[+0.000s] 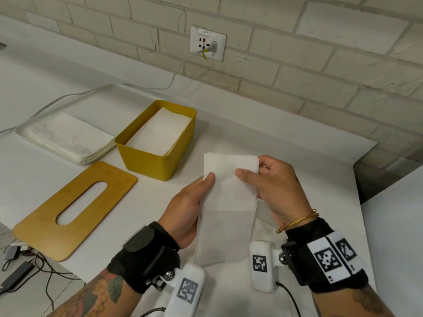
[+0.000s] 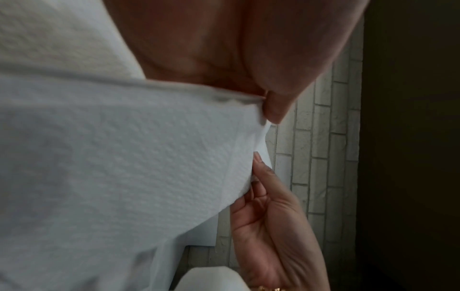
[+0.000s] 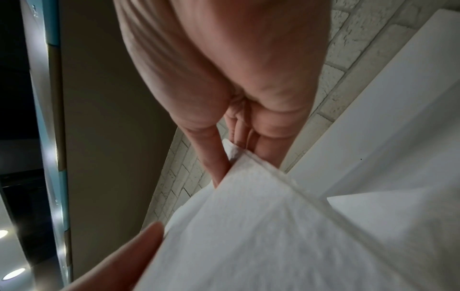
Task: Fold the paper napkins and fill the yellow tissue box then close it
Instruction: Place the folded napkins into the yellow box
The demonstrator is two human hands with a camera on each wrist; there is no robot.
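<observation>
1. Two hands are showing in the head view, both holding one folded paper napkin [image 1: 229, 202] up above the white counter [image 1: 320, 179]: the left hand [image 1: 187, 209] is pinching its left edge with the thumb lying on top, and the right hand [image 1: 274, 188] is pinching its right edge the same way. Just beyond the left hand, the yellow tissue box [image 1: 146, 161] is standing open with folded napkins lying inside. The wooden lid [image 1: 45, 225] is lying flat just left of the box, and a stack of unfolded napkins [image 1: 68, 138] is sitting behind the lid.
2. Left wrist view: the left hand [image 2: 248, 49] is gripping the napkin [image 2: 124, 167] at its edge, while the right hand [image 2: 273, 236] is pinching the far side.
3. Right wrist view: the right hand [image 3: 224, 69] is clamping the napkin [image 3: 273, 236] between thumb and fingers, and a left fingertip [image 3: 139, 246] is touching its near edge
</observation>
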